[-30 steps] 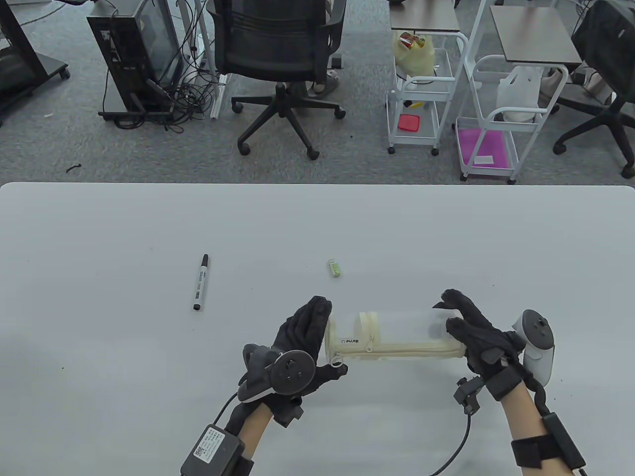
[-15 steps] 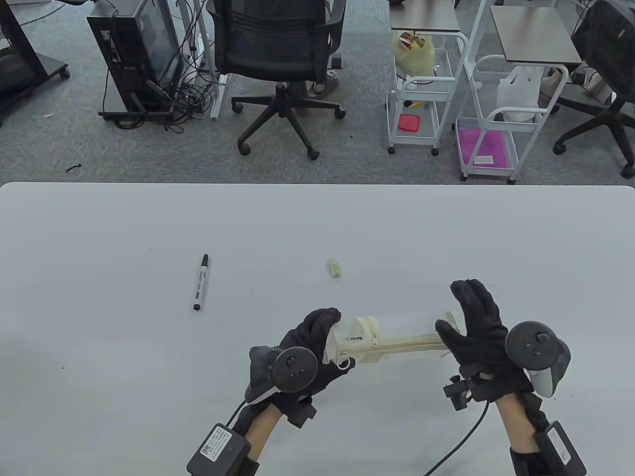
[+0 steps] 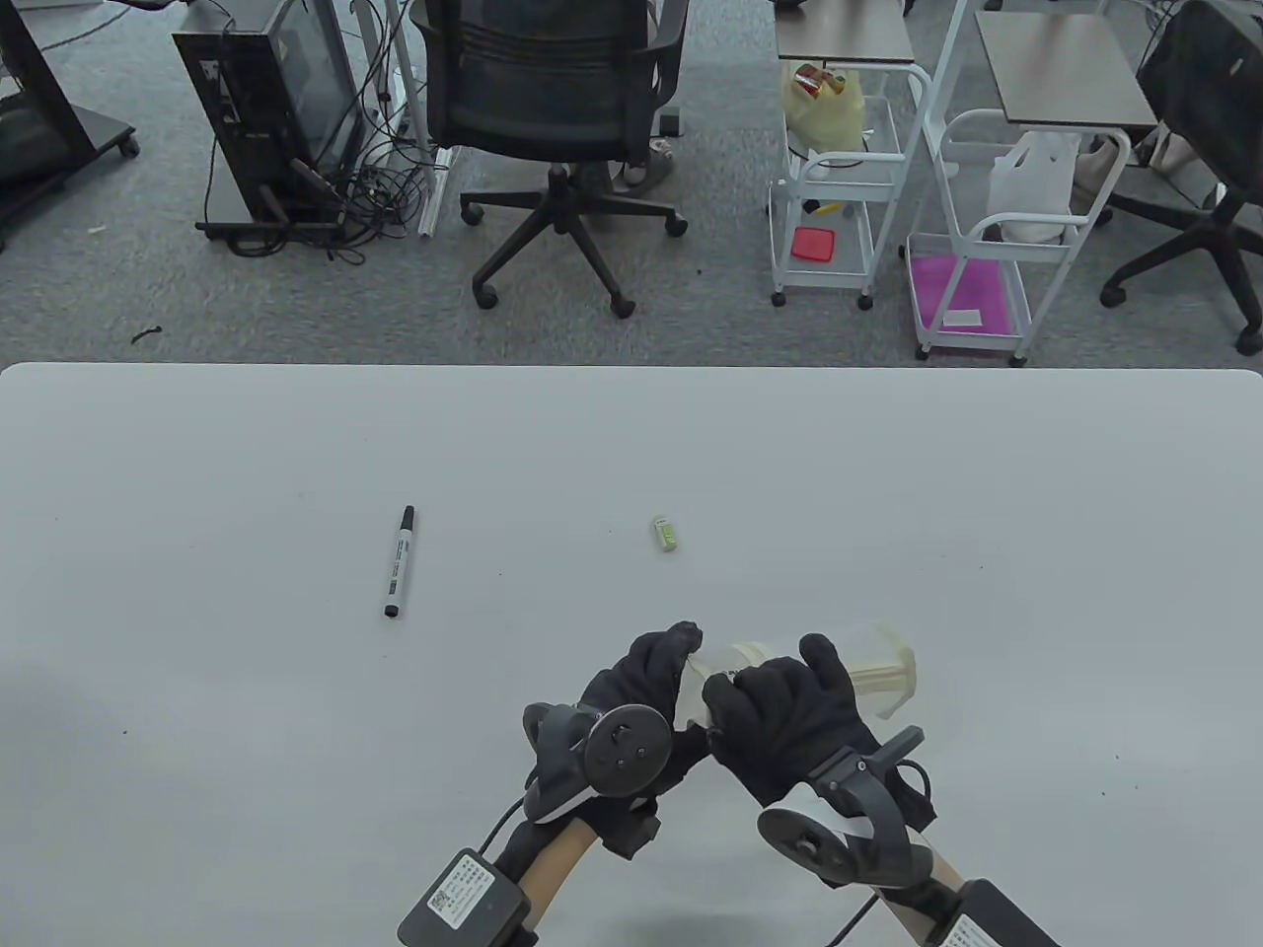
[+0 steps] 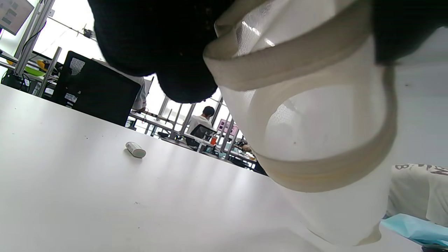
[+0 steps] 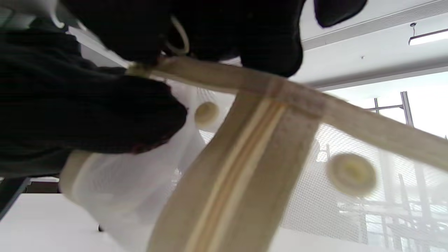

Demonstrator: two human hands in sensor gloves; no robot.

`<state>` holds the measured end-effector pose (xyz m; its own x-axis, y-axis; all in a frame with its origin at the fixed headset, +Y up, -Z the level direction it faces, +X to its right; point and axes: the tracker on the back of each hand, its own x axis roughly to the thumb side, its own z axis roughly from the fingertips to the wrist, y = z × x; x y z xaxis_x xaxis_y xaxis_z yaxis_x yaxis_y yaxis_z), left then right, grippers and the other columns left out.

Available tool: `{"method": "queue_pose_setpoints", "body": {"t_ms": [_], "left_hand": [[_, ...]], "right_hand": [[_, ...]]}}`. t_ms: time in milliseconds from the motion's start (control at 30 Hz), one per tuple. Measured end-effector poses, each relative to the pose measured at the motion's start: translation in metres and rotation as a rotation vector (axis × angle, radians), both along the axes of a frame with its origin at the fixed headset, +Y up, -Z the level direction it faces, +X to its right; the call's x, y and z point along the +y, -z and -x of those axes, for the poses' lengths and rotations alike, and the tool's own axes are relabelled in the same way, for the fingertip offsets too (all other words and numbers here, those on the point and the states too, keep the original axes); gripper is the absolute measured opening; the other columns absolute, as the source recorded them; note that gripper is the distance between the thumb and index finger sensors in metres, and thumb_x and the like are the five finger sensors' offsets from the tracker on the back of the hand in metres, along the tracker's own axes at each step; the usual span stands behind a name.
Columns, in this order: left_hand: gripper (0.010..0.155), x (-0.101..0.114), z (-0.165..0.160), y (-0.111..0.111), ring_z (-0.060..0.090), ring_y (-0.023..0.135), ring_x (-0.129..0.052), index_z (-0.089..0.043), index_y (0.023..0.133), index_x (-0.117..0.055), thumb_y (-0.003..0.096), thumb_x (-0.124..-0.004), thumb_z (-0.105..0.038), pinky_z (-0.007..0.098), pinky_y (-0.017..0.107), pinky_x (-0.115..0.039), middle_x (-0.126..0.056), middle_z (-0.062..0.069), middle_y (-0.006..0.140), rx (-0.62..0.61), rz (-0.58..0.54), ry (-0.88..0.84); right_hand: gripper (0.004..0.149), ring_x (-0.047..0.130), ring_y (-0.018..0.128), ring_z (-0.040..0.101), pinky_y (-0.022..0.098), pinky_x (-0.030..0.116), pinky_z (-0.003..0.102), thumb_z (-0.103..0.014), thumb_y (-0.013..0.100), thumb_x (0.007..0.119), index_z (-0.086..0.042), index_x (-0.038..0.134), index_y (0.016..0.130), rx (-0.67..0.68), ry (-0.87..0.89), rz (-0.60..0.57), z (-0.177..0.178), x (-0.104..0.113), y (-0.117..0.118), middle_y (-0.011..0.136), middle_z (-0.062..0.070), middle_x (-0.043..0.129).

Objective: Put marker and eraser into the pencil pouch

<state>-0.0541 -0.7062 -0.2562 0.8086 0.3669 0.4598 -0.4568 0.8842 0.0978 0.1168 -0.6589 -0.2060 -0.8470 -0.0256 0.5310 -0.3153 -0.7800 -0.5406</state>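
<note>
The pencil pouch [image 3: 878, 663], clear mesh with cream zipper bands, is held low over the near middle of the table. My left hand [image 3: 681, 671] grips its left end. My right hand [image 3: 760, 683] is right beside it on the same end; in the right wrist view its fingers [image 5: 227, 31] pinch the zipper's pull ring [image 5: 179, 35] above the zipper band [image 5: 238, 157]. The left wrist view shows the pouch end [image 4: 315, 122] close up. The black-and-white marker [image 3: 399, 562] lies far left. The small green eraser [image 3: 667, 534] lies beyond the hands and shows in the left wrist view [image 4: 135, 149].
The white table [image 3: 197, 740] runs to its far edge at mid-frame. Beyond it stand an office chair [image 3: 553, 99], a computer tower [image 3: 266, 109] and two white carts [image 3: 839, 168].
My right hand left the pouch's right end, crossed left and turned over, and now pinches at the left end beside my left hand. The pouch's right end swung up and away. Marker and eraser stayed put.
</note>
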Motion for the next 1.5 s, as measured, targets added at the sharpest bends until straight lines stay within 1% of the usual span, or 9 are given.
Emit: {"method": "queue_pose_setpoints", "body": {"t_ms": [133, 267, 600, 900, 1067, 1133, 1233, 1367, 1500], "left_hand": [[0.081, 0.002, -0.009, -0.006, 0.019, 0.067, -0.102, -0.04, 0.111, -0.041, 0.0408, -0.07, -0.069, 0.04, 0.052, -0.09, -0.074, 0.007, 0.103, -0.045, -0.075, 0.054], [0.071, 0.002, -0.011, -0.006, 0.018, 0.063, -0.104, -0.042, 0.106, -0.049, 0.0423, -0.065, -0.068, 0.038, 0.049, -0.091, -0.076, 0.006, 0.102, -0.038, -0.104, 0.03], [0.071, -0.001, 0.018, 0.013, 0.021, 0.072, -0.101, -0.04, 0.107, -0.048, 0.0432, -0.065, -0.065, 0.042, 0.055, -0.088, -0.072, 0.008, 0.106, -0.016, 0.001, -0.122], [0.07, -0.003, 0.045, 0.027, 0.025, 0.079, -0.1, -0.041, 0.108, -0.047, 0.0443, -0.066, -0.062, 0.044, 0.058, -0.087, -0.07, 0.005, 0.112, 0.03, 0.047, -0.19], [0.069, -0.003, 0.046, 0.027, 0.023, 0.076, -0.101, -0.04, 0.107, -0.048, 0.0444, -0.066, -0.062, 0.044, 0.057, -0.087, -0.071, 0.005, 0.111, 0.019, 0.049, -0.213], [0.069, -0.002, 0.05, 0.027, 0.023, 0.075, -0.101, -0.041, 0.108, -0.048, 0.0445, -0.067, -0.062, 0.044, 0.057, -0.087, -0.071, 0.005, 0.111, 0.022, 0.05, -0.227], [0.07, -0.001, 0.056, 0.028, 0.024, 0.076, -0.101, -0.04, 0.108, -0.048, 0.0446, -0.067, -0.061, 0.044, 0.058, -0.087, -0.071, 0.005, 0.112, 0.015, 0.067, -0.268], [0.07, 0.0, 0.063, 0.03, 0.024, 0.077, -0.101, -0.04, 0.109, -0.048, 0.0447, -0.067, -0.061, 0.044, 0.058, -0.087, -0.071, 0.006, 0.112, -0.017, 0.11, -0.34], [0.07, 0.001, 0.065, 0.031, 0.026, 0.078, -0.1, -0.04, 0.109, -0.048, 0.0453, -0.067, -0.06, 0.046, 0.058, -0.086, -0.069, 0.007, 0.114, -0.041, 0.157, -0.373]], "right_hand": [[0.041, 0.094, 0.062, 0.028, 0.065, 0.059, 0.062, -0.044, 0.041, 0.075, -0.025, 0.081, 0.076, -0.016, 0.091, 0.066, -0.008, 0.001, 0.004, 0.072, 0.004, 0.086], [0.04, 0.067, 0.091, 0.038, 0.068, 0.048, 0.065, -0.043, 0.042, 0.074, -0.014, 0.084, 0.067, -0.056, 0.263, 0.219, -0.022, 0.003, 0.013, 0.096, 0.011, 0.06], [0.04, 0.063, 0.094, 0.044, 0.068, 0.045, 0.067, -0.04, 0.04, 0.082, -0.009, 0.087, 0.065, -0.256, 0.507, 0.441, -0.094, -0.003, 0.048, 0.097, 0.014, 0.062], [0.04, 0.061, 0.096, 0.042, 0.069, 0.046, 0.065, -0.041, 0.039, 0.082, -0.011, 0.087, 0.064, -0.402, 0.572, 0.402, -0.146, -0.005, 0.062, 0.098, 0.013, 0.061], [0.041, 0.07, 0.093, 0.04, 0.068, 0.053, 0.064, -0.042, 0.039, 0.08, -0.015, 0.085, 0.07, -0.288, 0.606, 0.421, -0.151, -0.007, 0.064, 0.097, 0.01, 0.066], [0.056, 0.071, 0.093, 0.042, 0.066, 0.055, 0.064, -0.046, 0.039, 0.079, -0.02, 0.075, 0.088, -0.167, 0.67, 0.491, -0.157, -0.013, 0.068, 0.1, 0.012, 0.064], [0.086, 0.057, 0.102, 0.047, 0.068, 0.048, 0.067, -0.054, 0.037, 0.082, -0.026, 0.045, 0.109, 0.028, 0.717, 0.745, -0.164, -0.028, 0.078, 0.113, 0.012, 0.044], [0.103, 0.037, 0.108, 0.054, 0.068, 0.044, 0.071, -0.061, 0.032, 0.085, -0.035, 0.023, 0.11, 0.139, 0.717, 0.943, -0.166, -0.047, 0.087, 0.117, 0.009, 0.023], [0.097, 0.052, 0.103, 0.057, 0.064, 0.056, 0.071, -0.055, 0.034, 0.087, -0.035, 0.029, 0.109, 0.25, 0.864, 1.023, -0.157, -0.055, 0.089, 0.116, 0.012, 0.032]]}}
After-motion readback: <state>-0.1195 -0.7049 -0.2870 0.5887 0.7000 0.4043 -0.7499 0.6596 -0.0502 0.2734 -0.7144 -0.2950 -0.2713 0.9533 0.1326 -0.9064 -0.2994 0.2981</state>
